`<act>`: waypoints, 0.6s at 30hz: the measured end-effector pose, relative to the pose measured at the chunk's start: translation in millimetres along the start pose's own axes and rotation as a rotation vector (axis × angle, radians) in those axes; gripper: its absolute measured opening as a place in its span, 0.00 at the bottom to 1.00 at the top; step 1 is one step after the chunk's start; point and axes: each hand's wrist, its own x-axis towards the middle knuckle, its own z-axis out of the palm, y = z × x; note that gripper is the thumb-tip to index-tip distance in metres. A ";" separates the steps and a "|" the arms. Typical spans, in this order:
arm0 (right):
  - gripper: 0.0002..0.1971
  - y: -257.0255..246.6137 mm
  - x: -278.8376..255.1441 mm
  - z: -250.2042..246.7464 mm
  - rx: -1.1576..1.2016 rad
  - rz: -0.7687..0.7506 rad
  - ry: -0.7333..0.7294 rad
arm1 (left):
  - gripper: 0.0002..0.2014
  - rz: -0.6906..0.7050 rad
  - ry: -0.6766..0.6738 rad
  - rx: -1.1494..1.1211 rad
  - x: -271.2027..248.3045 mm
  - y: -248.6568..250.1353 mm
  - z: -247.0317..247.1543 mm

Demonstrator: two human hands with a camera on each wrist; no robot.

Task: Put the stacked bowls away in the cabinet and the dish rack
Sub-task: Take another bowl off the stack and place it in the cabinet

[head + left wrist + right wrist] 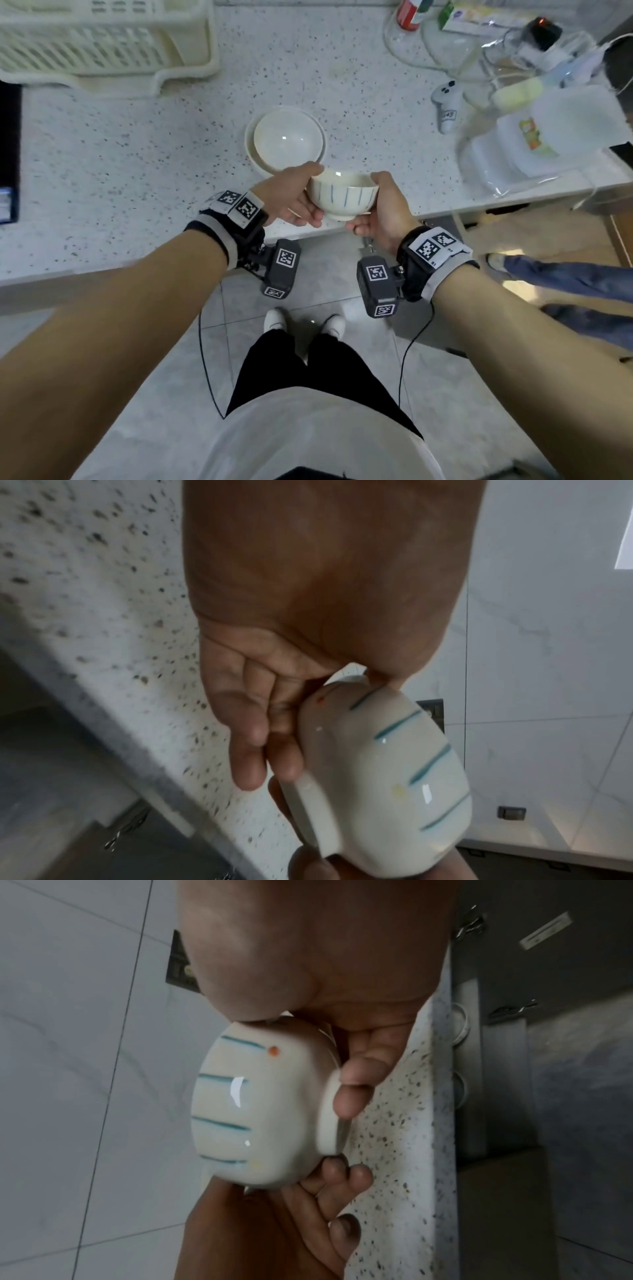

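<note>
The speckled white stone countertop [144, 144] filled the upper frame, a cream plastic dish rack [102, 41] at upper left. At centre sat two stacked white ceramic bowls [286, 138]. Just below, the left hand [291, 198] and right hand [385, 209] cupped a small blue-striped cream bowl [342, 195], fingers curled beneath, apparently upright.

Speckled white bench [137, 144] bearing stacked bowls [286, 140] mid-surface, cream dish rack [102, 41] at far left, white controller [445, 102] and plastic bags [548, 137] to the right
</note>
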 end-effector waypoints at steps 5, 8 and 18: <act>0.17 22.9 -15.8 -32.9 -0.007 0.003 0.044 | 0.17 0.071 -0.031 -0.033 -13.1 -20.1 42.6; 0.16 45.8 -24.6 -57.5 -0.094 -0.093 0.053 | 0.20 0.113 0.018 0.070 -10.4 -36.6 75.9; 0.19 148.3 -50.6 -147.7 -0.185 -0.358 0.032 | 0.32 0.173 0.019 0.298 12.0 -101.6 179.8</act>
